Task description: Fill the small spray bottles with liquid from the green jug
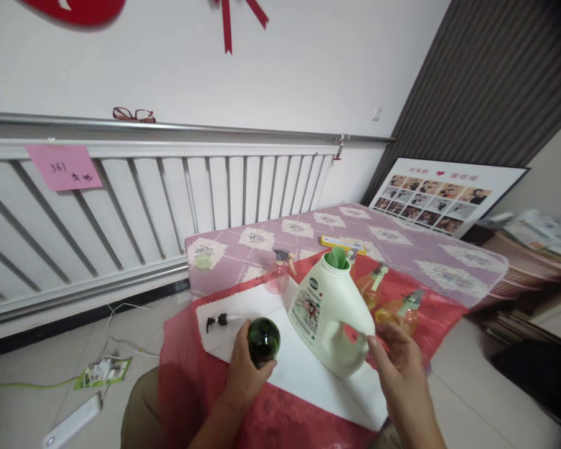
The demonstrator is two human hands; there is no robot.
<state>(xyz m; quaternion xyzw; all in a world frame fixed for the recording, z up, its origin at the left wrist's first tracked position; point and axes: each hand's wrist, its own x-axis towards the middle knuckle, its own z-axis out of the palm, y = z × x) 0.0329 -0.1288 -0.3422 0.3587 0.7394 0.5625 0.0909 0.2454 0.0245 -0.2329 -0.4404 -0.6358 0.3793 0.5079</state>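
Note:
My left hand (243, 368) is wrapped around a dark green, rounded bottle (263, 340) with its top tilted towards me. A black pump head (215, 321) lies on the white sheet just left of it. In the middle stands a pale green detergent jug (330, 312) with a printed label, its green-lined mouth uncapped. Beside the jug's handle is my right hand (402, 362), fingers apart and the thumb close to the handle; whether it touches is unclear. Behind the jug are a pink spray bottle (278, 279) and yellow spray bottles (406, 315), partly hidden.
A white sheet (290, 380) lies over red plastic (187, 349) on a table with a purple patterned cloth (299, 243). Farther back lie a yellow flat pack (343, 244) and a small light-green cap (203, 260). A white radiator (168, 193) borders the far side; cables and a power strip (103, 371) lie left.

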